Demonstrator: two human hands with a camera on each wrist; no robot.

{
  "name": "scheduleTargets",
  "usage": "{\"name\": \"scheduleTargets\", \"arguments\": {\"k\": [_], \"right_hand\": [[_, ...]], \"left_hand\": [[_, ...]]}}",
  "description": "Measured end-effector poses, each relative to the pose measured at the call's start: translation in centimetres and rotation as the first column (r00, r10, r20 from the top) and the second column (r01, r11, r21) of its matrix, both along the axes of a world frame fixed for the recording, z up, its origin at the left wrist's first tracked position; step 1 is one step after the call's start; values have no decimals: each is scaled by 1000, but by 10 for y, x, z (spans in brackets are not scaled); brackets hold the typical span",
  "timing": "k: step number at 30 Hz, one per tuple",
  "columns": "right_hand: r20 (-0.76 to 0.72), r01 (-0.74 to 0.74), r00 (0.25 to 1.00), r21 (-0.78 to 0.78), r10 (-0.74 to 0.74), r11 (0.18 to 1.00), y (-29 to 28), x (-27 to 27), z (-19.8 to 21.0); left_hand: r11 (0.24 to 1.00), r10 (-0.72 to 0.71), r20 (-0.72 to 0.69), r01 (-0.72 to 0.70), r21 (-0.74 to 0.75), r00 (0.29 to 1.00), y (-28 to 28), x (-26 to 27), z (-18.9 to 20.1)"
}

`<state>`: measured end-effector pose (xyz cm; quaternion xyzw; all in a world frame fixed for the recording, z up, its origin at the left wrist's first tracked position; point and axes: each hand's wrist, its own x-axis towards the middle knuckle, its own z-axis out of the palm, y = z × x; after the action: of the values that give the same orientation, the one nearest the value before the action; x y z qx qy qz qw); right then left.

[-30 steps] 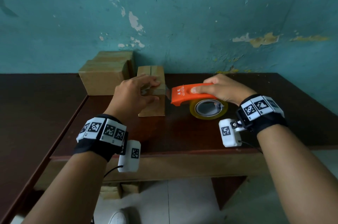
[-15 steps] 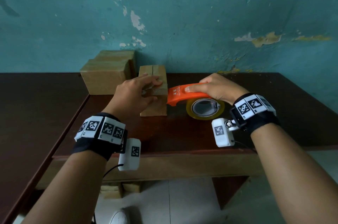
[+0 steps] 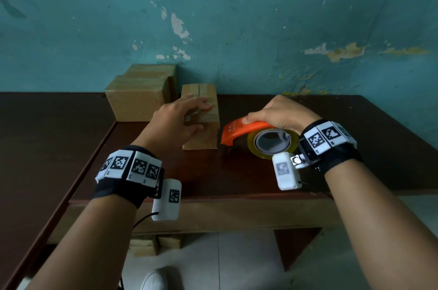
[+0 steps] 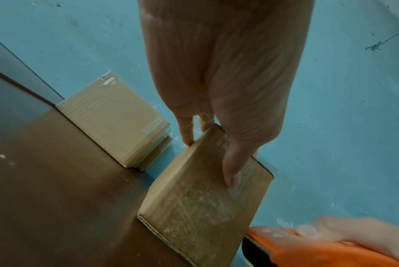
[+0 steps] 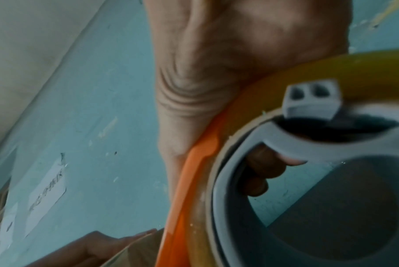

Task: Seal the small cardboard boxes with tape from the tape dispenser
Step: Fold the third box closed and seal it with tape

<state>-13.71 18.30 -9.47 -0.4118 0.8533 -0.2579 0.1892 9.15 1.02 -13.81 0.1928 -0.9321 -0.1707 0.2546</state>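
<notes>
A small cardboard box (image 3: pixel 201 139) (image 4: pixel 198 198) stands on the dark wooden table (image 3: pixel 237 176) near the wall. My left hand (image 3: pixel 203 116) (image 4: pixel 211 161) lies over it, fingers stretched across the top and thumb pressing a clear tape strip on the near side. My right hand (image 3: pixel 260 118) (image 5: pixel 216 108) grips the orange tape dispenser (image 3: pixel 237 131) (image 5: pixel 187 198) (image 4: pixel 308 249) with its yellowish tape roll (image 3: pixel 272 147) (image 5: pixel 331 63). Its nose sits just right of the box, a small gap between them.
Two larger cardboard boxes (image 3: pixel 139 100) (image 4: pixel 109 115) stand against the teal wall, left of the small box. A second, lower table surface (image 3: pixel 47 135) adjoins on the left. More boxes (image 3: pixel 154 242) lie on the floor under the table, near a white shoe (image 3: pixel 154 280).
The dispenser's nose was against the box's upper right edge; it has come down and away to the right. My left fingers have straightened across the box top.
</notes>
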Motion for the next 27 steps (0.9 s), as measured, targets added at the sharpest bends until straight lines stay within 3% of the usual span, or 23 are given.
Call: {"name": "scheduleTargets", "arguments": {"k": [6, 9, 14, 17, 20, 24, 27], "right_hand": [[-82, 226, 969, -76, -232, 971, 6, -12, -4], [-175, 286, 932, -177, -316, 942, 5, -8, -7], [-260, 246, 926, -137, -275, 960, -5, 1, -8], [-328, 226, 916, -51, -230, 973, -12, 12, -11], [-392, 212, 901, 18, -188, 977, -19, 24, -16], [-442, 241, 877, 68, -187, 968, -21, 37, -21], [-424, 240, 889, 105, -175, 965, -24, 36, -25]], "left_hand": [[978, -118, -12, 118, 172, 993, 3, 2, 5], [858, -186, -162, 240, 454, 969, 8, 10, 17], [836, 5, -306, 163, 524, 952, 7, 16, 28], [714, 273, -352, 56, 698, 895, 1, 16, 23], [525, 474, -259, -34, 850, 842, -6, 16, 15], [349, 501, -136, -56, 935, 855, -10, 19, 8], [311, 486, -149, -12, 950, 861, -9, 17, 9]]}}
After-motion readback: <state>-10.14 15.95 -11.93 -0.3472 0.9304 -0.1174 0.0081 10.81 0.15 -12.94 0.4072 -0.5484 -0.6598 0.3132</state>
